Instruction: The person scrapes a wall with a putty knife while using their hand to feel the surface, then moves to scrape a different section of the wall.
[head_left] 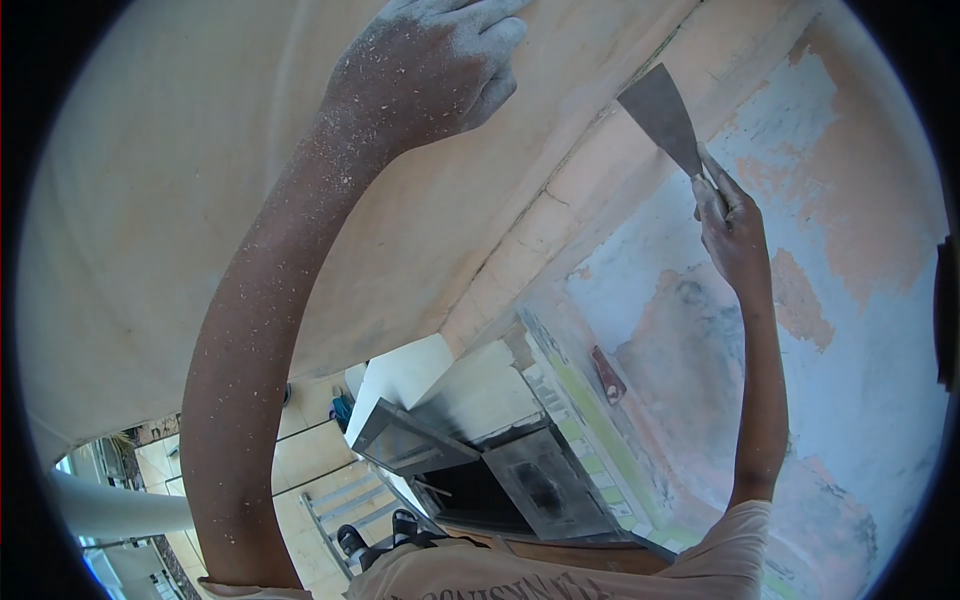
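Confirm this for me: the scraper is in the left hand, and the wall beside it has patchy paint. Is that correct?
Not quite: the head view shows the scraper in the right hand, not the left hand. The wall beside it does have patchy paint.

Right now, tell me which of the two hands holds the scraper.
The right hand, at the picture's right, grips the scraper; the left hand, dusted white and cut off at the top edge, shows no tool.
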